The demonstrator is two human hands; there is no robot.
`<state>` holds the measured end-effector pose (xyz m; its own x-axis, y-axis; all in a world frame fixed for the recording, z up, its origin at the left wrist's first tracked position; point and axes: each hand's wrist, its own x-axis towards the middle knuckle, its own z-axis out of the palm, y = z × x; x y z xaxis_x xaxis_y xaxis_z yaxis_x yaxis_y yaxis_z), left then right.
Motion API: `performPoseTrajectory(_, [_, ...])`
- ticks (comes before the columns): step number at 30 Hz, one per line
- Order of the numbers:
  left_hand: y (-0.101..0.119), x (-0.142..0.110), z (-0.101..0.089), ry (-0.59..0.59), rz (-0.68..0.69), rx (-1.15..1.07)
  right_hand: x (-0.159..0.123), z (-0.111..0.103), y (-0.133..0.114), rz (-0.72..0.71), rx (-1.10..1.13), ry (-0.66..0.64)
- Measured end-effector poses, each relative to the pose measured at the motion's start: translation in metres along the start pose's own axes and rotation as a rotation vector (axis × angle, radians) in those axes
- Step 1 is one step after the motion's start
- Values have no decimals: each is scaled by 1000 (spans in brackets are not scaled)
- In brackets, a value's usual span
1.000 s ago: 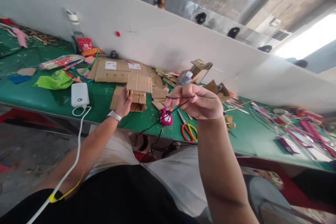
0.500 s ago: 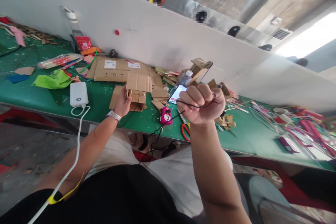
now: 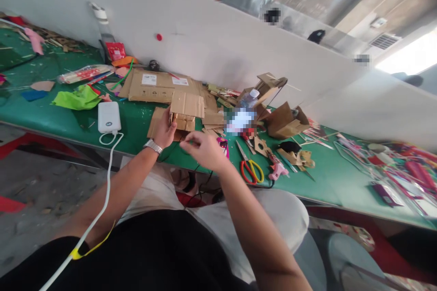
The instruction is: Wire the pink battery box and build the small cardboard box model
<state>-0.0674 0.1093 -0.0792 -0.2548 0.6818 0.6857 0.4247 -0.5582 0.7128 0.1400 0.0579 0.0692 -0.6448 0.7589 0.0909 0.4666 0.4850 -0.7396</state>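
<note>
Before a white partition, at a green workbench, the left hand grips a small brown cardboard box; the right hand curls just beside it, though whether it pinches anything I cannot tell; rightward lie red-and-yellow-handled metal scissors and a pink glue gun
</note>
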Motion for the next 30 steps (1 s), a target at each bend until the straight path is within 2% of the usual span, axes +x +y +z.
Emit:
performPoseTrajectory(2, [-1,0,0,7,4,-5,0,35,4,19,-343,-126])
performPoseTrajectory(3, [-1,0,0,7,5,-8,-1,51,5,20,-399,-154])
performPoseTrajectory(7, [0,1,-1,0,4,-7,-6,103,11,25,-474,-201])
performPoseTrajectory(9, [3,2,-1,4,-1,1,-8,117,16,21,-469,-192])
performPoseTrajectory(11, [6,3,-1,10,-8,5,-10,122,22,4,-434,-160])
performPoseTrajectory(14, [8,3,0,11,-3,-5,-14,117,27,-41,-330,-83])
performPoseTrajectory(19, [6,3,0,11,31,-28,-26,89,22,-111,-79,101])
performPoseTrajectory(23, [4,2,0,5,34,12,-39,56,3,-126,78,260])
performPoseTrajectory(27, [4,1,0,2,9,47,-53,21,-20,-131,337,470])
performPoseTrajectory(30, [4,-1,1,-6,6,57,-62,4,-30,-114,473,565])
